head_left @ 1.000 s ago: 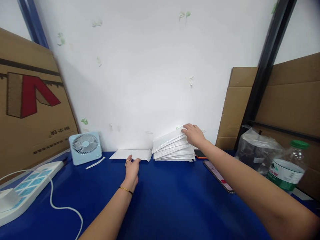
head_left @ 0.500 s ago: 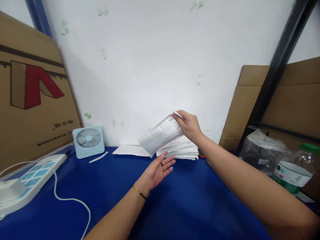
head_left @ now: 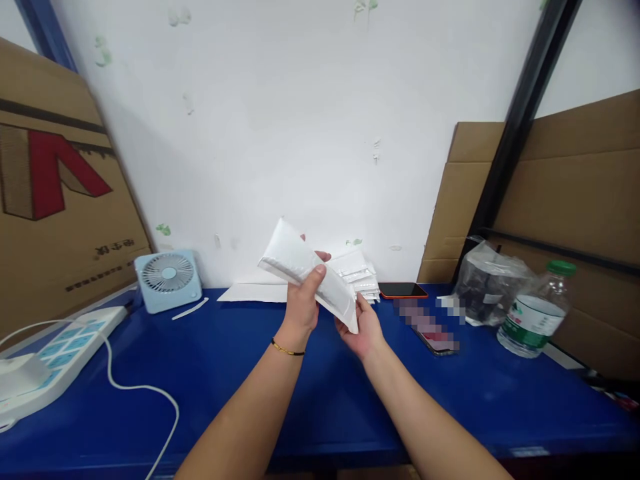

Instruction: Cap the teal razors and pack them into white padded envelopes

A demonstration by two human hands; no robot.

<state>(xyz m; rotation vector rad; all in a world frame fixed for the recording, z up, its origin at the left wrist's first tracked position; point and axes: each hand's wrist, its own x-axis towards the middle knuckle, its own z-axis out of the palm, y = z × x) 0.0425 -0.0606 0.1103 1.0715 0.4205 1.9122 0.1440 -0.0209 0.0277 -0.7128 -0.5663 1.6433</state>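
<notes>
A white padded mailer is held at a slant above the blue table, its upper end toward the left. My left hand is closed around its middle, thumb across the near face. At the lower right end, my right hand grips the mailer's edge, with some of its fingers hidden behind. Just behind, a stack of similar white mailers lies against the wall, partly covered by the held one. A flat white mailer or sheet rests to the left of the stack.
On the left are a light blue fan, a white strip and a power strip with a white cable. Phones, a clear bag and a green-capped bottle stand or lie on the right. Cardboard leans behind.
The mailer has come nearer and tipped the other way. My left hand, open before, now grips its middle; my right hand has moved down to its lower end. The view has shifted right.
</notes>
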